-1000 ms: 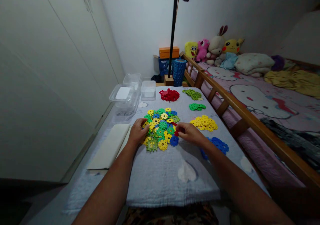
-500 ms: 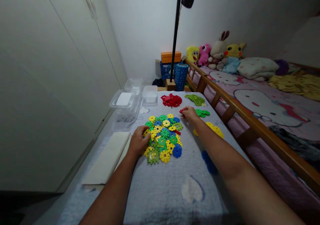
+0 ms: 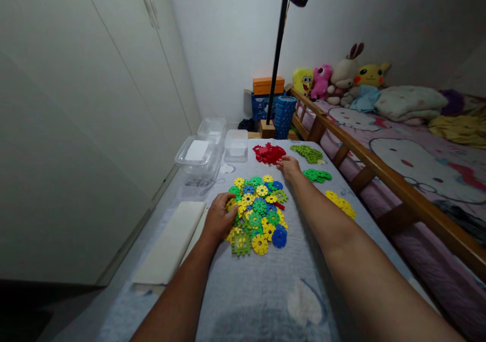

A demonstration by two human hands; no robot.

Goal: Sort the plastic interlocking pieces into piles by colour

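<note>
A mixed pile of yellow, green and blue plastic gear-like pieces (image 3: 260, 207) lies on the quilted cloth (image 3: 266, 291). My left hand (image 3: 221, 216) rests on the pile's left edge, fingers curled over some pieces. My right hand (image 3: 289, 166) reaches far forward to the near edge of the red pile (image 3: 268, 153), fingers pinched together at a red piece. Sorted piles lie to the right: light green (image 3: 308, 153), dark green (image 3: 318, 175) and yellow (image 3: 341, 203). My right forearm hides the blue pile.
Clear plastic tubs (image 3: 198, 153) (image 3: 236, 144) stand at the far left of the cloth, and a white folded pad (image 3: 171, 243) lies at its left edge. A wooden bed rail (image 3: 383, 177) runs along the right. A black pole (image 3: 276, 58) rises behind. White cupboard doors fill the left.
My right hand has carried a red piece from the mixed pile forward to the red pile. My left hand has stayed on the pile's left edge. The camera has shifted slightly.
</note>
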